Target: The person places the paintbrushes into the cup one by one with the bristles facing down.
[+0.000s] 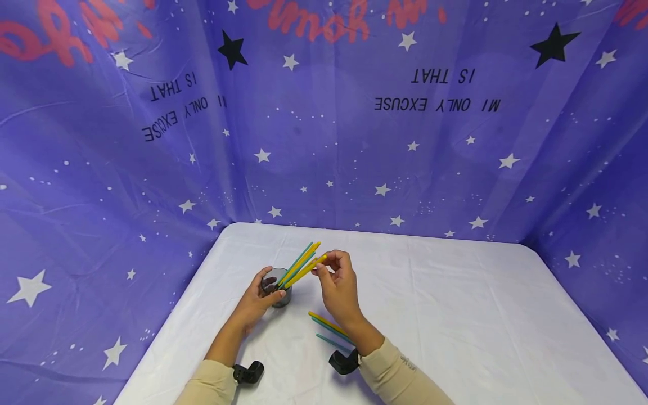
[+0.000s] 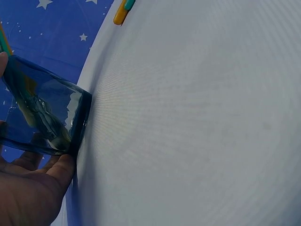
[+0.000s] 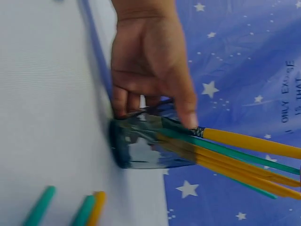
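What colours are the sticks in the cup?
Yellow and teal sticks, clearest in the right wrist view.

The left hand (image 2: pixel 23 197) grips a dark glass cup (image 2: pixel 44 115) standing on the white desk (image 2: pixel 197 122) — a yellow-and-teal stick tip (image 2: pixel 122 10) (partly cropped) shows at the top edge.

Right hand (image 1: pixel 338 287) hides part of the loose sticks (image 1: pixel 329 326) beside the glass cup (image 1: pixel 276 287). Stick count in cup unclear; wrist views cut the stick ends.
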`<state>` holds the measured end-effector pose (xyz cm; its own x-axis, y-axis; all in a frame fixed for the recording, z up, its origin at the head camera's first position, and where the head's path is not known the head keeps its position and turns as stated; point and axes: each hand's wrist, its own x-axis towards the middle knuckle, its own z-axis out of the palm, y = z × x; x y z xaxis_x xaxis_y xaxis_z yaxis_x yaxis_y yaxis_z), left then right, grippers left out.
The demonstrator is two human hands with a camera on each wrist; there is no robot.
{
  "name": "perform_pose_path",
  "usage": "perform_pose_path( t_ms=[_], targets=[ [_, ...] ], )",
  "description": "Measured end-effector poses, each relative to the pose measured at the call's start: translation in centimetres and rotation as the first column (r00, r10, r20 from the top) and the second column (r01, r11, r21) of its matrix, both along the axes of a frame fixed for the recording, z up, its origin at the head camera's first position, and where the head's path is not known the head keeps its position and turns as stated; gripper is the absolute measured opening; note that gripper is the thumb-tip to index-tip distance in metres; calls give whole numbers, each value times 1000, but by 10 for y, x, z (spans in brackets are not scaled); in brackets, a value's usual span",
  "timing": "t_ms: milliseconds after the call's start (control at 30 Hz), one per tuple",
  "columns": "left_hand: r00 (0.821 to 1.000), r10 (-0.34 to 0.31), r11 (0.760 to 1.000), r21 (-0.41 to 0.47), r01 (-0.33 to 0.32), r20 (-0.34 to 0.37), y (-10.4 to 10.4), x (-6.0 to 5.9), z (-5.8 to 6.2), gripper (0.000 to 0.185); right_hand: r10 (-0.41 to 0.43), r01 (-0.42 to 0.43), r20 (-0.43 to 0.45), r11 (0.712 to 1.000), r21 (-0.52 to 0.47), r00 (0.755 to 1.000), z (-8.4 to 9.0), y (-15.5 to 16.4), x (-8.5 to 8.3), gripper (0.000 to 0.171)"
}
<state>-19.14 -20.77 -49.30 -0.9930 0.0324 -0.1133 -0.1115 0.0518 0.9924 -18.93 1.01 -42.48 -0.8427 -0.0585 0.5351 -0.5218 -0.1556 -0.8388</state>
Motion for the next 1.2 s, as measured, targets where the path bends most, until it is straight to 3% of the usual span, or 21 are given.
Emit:
perform_pose_path(
  t_ms=[200, 400, 567, 633, 700, 867, 1067, 1200],
  targets=[
    [1000, -6, 1000, 3, 6, -11, 0, 1, 1, 82, -4, 2, 35, 998, 60, 999, -5, -7, 2, 20],
    [1000, 7, 1000, -9, -7, -5, 1, 1, 0, 82, -15, 7, 61, 992, 129, 998, -18, -6, -7, 15],
    [1000, 2, 1000, -22, -2, 1, 0, -1, 0, 84, -22, -11, 103, 952, 306, 994, -27, 1, -12, 10],
    [1000, 2, 999, -32, -2, 1, 0, -1, 0, 84, -7, -48, 132, 912, 407, 991, -30, 5, -13, 8],
    [1000, 5, 999, -40, -5, 0, 0, -2, 0, 84, 20, -96, 151, 855, 510, 988, -33, 10, -15, 9],
    [1000, 13, 999, -49, -13, 1, -1, -1, 3, 84, 98, -196, 176, 673, 714, 979, -45, 20, -21, 14],
    [1000, 13, 1000, -19, -12, 11, 1, -1, 3, 84, 152, -246, 195, 524, 815, 969, -59, 23, -25, 14],
    [1000, 10, 1000, -2, -10, 8, 2, -1, 2, 84, 159, -227, 175, 414, 881, 972, -61, 23, -23, 12]
  ],
)
